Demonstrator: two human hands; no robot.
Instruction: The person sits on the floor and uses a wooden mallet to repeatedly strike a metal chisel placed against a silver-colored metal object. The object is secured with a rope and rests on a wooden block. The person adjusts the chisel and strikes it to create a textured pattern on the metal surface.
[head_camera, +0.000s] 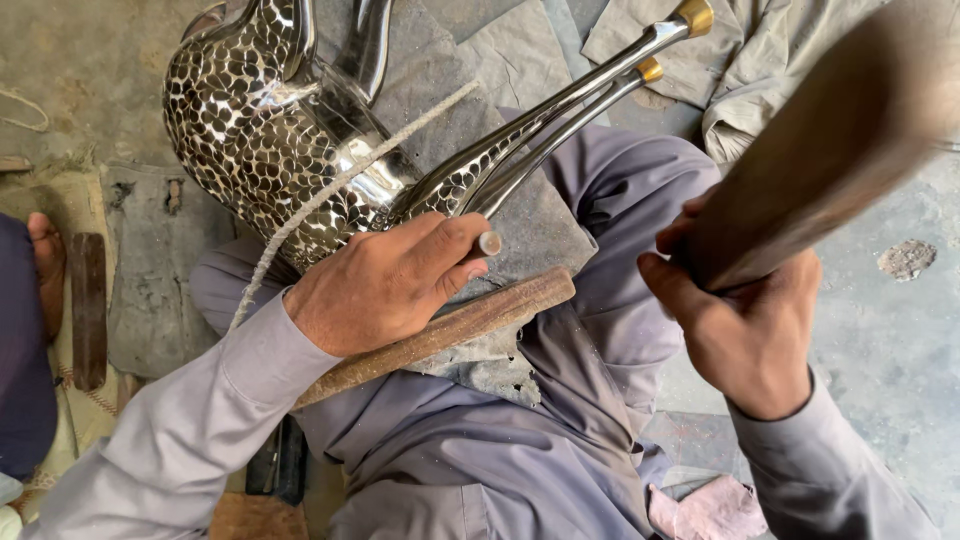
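Polished metal, hammered all over with small dimples: a shiny animal-shaped figure is lying across the person's lap, body to the far left, 2 slim legs with brass-coloured tips running out to the far right. It is resting on a grey stone slab, with a brown wooden bar just beneath, nearer the person. A pale twisted cord is crossing over the body.

Handling, as judged: stiff and probably hollow sheet metal, moderately heavy, slick on the polished parts. The thin legs are looking like the weak point, liable to bend. The safest hold is likely on the broad body or where the legs join it.

Left hand: fingers curled, pinching a small metal punch between thumb and fingertips, its tip hidden, the hand lying against the figure beside the leg joint.

Right hand: wrapped tight in a fist around the thin end of a thick brown wooden mallet, which is raised to the far right and blurred.

At the far left, another person's foot is resting beside a dark wooden block.
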